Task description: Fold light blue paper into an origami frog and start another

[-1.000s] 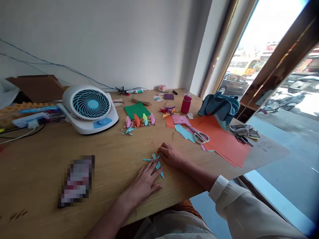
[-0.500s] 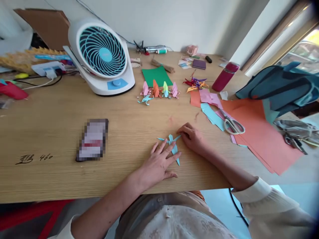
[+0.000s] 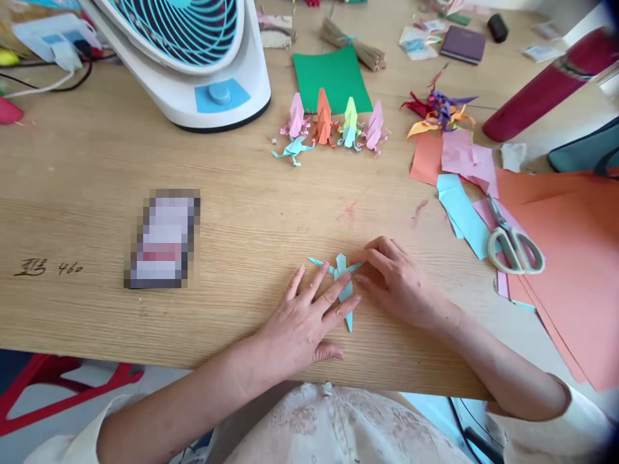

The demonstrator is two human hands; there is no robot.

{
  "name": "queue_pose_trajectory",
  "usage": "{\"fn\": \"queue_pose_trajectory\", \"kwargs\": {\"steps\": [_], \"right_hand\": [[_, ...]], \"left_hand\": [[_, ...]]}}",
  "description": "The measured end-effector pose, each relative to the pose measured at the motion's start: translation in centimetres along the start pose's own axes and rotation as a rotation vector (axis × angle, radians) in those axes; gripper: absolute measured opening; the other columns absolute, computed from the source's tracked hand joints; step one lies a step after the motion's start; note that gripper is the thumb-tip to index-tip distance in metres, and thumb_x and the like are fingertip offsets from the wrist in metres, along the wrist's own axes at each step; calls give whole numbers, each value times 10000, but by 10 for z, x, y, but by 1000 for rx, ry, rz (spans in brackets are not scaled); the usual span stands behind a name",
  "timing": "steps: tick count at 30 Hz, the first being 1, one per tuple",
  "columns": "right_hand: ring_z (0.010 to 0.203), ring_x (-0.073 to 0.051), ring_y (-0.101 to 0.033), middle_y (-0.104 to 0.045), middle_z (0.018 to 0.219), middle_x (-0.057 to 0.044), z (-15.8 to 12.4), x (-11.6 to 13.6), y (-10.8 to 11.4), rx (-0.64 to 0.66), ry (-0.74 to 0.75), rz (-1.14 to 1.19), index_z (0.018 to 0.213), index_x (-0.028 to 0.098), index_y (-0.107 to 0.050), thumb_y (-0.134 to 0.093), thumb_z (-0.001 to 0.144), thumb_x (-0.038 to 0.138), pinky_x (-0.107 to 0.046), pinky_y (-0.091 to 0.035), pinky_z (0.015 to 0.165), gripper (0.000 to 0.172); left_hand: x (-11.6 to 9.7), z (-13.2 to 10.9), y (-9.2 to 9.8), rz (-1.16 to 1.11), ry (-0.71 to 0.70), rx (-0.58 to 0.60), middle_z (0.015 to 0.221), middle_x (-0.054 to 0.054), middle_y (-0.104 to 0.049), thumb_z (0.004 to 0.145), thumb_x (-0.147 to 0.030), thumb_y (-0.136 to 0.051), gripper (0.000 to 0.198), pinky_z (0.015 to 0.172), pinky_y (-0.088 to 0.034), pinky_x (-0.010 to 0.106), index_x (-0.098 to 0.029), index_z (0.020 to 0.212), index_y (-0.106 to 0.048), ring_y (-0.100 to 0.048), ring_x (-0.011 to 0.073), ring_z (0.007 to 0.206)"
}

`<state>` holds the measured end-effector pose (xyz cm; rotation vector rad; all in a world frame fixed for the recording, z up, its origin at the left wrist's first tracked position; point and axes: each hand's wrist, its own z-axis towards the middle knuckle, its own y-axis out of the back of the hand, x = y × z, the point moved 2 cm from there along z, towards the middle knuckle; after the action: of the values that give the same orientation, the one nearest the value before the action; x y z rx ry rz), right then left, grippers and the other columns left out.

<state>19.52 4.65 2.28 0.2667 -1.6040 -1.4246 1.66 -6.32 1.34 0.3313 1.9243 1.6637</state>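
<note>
A light blue folded-paper figure (image 3: 341, 264) lies on the wooden table, with two thin arms pointing sideways and a pointed tail toward me. My left hand (image 3: 300, 326) rests over it with fingers spread, the fingertips pressing on its middle and hiding part of it. At the figure's right arm, my right hand (image 3: 404, 283) has thumb and fingers closed on the thin paper tip. Beyond my hands stands a row of folded-paper figures, among them an orange one (image 3: 323, 118) and a pink one (image 3: 374, 126). A small blue folded figure (image 3: 294, 149) lies before them.
Scissors (image 3: 516, 248) lie at the right on orange sheets (image 3: 575, 258), beside blue paper pieces (image 3: 463, 209). A magenta bottle (image 3: 546, 87) stands behind them. Left are a blurred-out phone (image 3: 163, 238) and a white fan (image 3: 227, 116). A green sheet (image 3: 329, 77) lies at the back.
My view has tilted down and come closer to the table. My left hand stays on the blue paper figure; my right hand still pinches its right arm, with its fingers slightly shifted.
</note>
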Motion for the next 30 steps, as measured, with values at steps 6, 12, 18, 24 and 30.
{"fn": "queue_pose_trajectory", "kwargs": {"steps": [6, 12, 18, 24, 30], "right_hand": [[882, -268, -525, -555, 931, -108, 7, 5, 4, 86, -13, -59, 964, 166, -574, -582, 902, 193, -434, -480, 781, 68], [796, -218, -574, -635, 864, -59, 12, 3, 13, 132, -71, 89, 900, 209, -576, -601, 906, 238, -367, -473, 710, 39], [796, -171, -609, -660, 859, -18, 14, -3, 22, 195, -119, 264, 943, 240, -620, -563, 920, 167, -307, -483, 688, 95], [768, -184, -585, -646, 821, -36, 8, -13, 20, 153, 95, 211, 1024, 238, -631, -543, 939, 152, -341, -479, 693, 149], [743, -180, -565, -660, 846, -35, 3, -19, 13, 66, 313, 102, 1142, 260, -633, -583, 925, 142, -346, -465, 692, 252]], "left_hand": [[1, -1, -1, -55, 12, 60, 1639, 59, -136, 792, -610, -660, 904, 1154, -103, 684, -275, 1526, -252, -12, 396, 1496], [4, -3, -2, -135, -7, 79, 1634, 32, -165, 829, -563, -650, 831, 1167, -43, 669, -298, 1517, -266, 24, 354, 1506], [6, -3, 0, -164, -46, 39, 1618, 62, -226, 843, -626, -578, 826, 1163, -50, 676, -238, 1513, -291, -21, 355, 1504], [11, 0, 5, -226, -110, -50, 1571, 120, -330, 887, -689, -400, 756, 1190, -113, 601, -192, 1457, -408, -193, 309, 1486], [16, 2, 10, -258, -131, -135, 1516, 127, -427, 969, -564, -382, 568, 1193, -183, 557, -166, 1345, -532, -350, 288, 1426]]}}
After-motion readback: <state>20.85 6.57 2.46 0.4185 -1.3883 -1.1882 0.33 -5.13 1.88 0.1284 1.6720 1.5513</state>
